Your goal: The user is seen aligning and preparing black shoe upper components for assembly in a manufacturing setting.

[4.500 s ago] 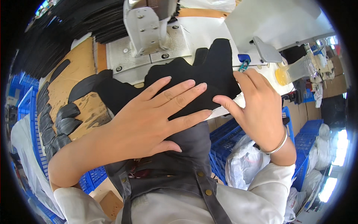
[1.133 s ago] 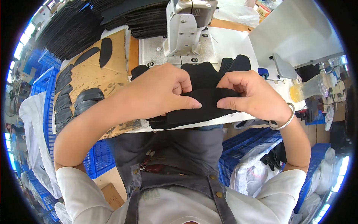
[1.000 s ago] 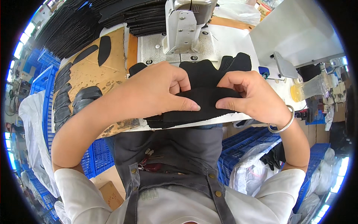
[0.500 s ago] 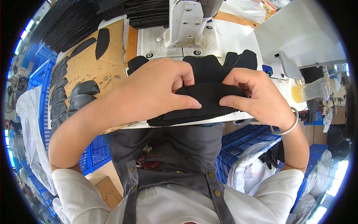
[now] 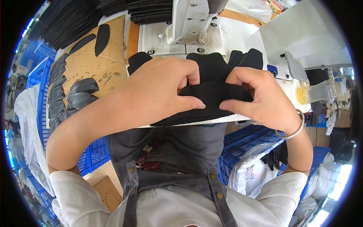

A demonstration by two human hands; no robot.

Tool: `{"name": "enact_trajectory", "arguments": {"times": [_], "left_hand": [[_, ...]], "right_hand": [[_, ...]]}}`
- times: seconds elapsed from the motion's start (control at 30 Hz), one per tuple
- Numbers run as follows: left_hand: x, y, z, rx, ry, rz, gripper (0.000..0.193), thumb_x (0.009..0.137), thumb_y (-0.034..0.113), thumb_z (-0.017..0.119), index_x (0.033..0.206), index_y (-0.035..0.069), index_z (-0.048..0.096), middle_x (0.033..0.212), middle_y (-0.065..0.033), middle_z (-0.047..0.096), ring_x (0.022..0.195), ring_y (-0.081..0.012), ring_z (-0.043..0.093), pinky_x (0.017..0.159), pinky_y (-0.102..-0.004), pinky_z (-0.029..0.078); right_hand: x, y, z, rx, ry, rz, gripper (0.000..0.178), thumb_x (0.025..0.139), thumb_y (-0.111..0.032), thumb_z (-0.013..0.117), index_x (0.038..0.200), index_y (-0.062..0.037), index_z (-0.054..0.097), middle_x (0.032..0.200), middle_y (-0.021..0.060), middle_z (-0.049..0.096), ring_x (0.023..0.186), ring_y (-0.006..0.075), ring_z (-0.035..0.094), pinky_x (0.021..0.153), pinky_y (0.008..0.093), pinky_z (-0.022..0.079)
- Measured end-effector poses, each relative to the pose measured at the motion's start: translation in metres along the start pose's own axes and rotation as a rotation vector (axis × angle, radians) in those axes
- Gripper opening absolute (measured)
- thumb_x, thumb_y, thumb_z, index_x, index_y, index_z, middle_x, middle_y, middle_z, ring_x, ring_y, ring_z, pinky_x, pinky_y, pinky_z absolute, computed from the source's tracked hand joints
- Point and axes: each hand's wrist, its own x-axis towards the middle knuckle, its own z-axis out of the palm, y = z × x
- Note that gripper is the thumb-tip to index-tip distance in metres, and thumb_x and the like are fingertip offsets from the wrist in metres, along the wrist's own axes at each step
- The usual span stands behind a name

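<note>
Two bare hands hold one black cloth (image 5: 215,94) at the front edge of the white table (image 5: 242,36). The left hand (image 5: 162,85) pinches it, with the thumb on the near side and the bent fingers behind the raised part. The right hand (image 5: 266,98) pinches the same part farther to the right, in similar way; both thumbs point toward each other but do not touch. Beyond the cloth is a machine (image 5: 191,24) of pale metal. On the left, brown cardboard (image 5: 109,75) carries several black curved pieces (image 5: 102,39).
</note>
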Motion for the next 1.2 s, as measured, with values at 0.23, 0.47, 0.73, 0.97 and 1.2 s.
{"name": "enact_trajectory", "arguments": {"times": [0.23, 0.47, 0.73, 0.97, 1.2], "left_hand": [[-0.006, -0.001, -0.006, 0.286, 0.109, 0.159, 0.033, 0.076, 0.025, 0.077, 0.078, 0.002, 0.054, 0.053, -0.0053, 0.047, 0.048, -0.0112, 0.045, 0.047, -0.0278, 0.034], [-0.005, -0.014, -0.021, 0.23, -0.043, 0.135, 0.032, 0.08, 0.026, 0.073, 0.069, 0.002, 0.056, 0.053, -0.0059, 0.051, 0.048, -0.0133, 0.048, 0.047, -0.0286, 0.037], [-0.01, -0.01, -0.022, 0.238, -0.055, 0.067, 0.029, 0.08, 0.025, 0.073, 0.076, 0.001, 0.057, 0.055, -0.006, 0.052, 0.05, -0.0161, 0.05, 0.05, -0.0307, 0.039], [-0.028, 0.018, 0.006, 0.836, 0.263, 0.216, 0.059, 0.074, 0.03, 0.072, 0.123, 0.006, 0.051, 0.118, -0.0139, 0.056, 0.105, -0.0283, 0.056, 0.085, -0.0396, 0.044], [-0.017, -0.007, 0.029, 0.661, -0.032, 0.529, 0.091, 0.074, 0.051, 0.061, 0.141, -0.004, 0.031, 0.149, -0.0182, 0.028, 0.138, -0.0328, 0.027, 0.111, -0.0463, 0.023]], "right_hand": [[0.01, -0.01, 0.001, -0.324, -0.007, -0.162, 0.046, 0.063, -0.025, 0.08, 0.086, 0.0076, 0.057, 0.071, 0.0253, 0.059, 0.072, 0.0423, 0.06, 0.065, 0.0412, 0.047], [0.011, -0.017, 0.0, -0.343, -0.029, -0.095, 0.046, 0.061, -0.023, 0.08, 0.086, 0.0078, 0.056, 0.071, 0.0257, 0.058, 0.067, 0.0403, 0.059, 0.062, 0.0397, 0.047], [0.017, -0.025, -0.004, -0.332, -0.111, 0.025, 0.045, 0.06, -0.023, 0.081, 0.082, 0.0067, 0.054, 0.066, 0.0243, 0.054, 0.062, 0.0374, 0.057, 0.057, 0.0378, 0.044], [0.012, -0.012, 0.001, -0.371, 0.015, -0.095, 0.042, 0.063, -0.023, 0.079, 0.082, 0.0072, 0.057, 0.066, 0.025, 0.056, 0.064, 0.0397, 0.059, 0.058, 0.04, 0.046], [0.005, 0.005, -0.024, -0.133, -0.139, 0.082, 0.027, 0.079, -0.017, 0.074, 0.074, -0.0006, 0.052, 0.056, 0.002, 0.051, 0.051, 0.0066, 0.045, 0.047, 0.0249, 0.035]]}}
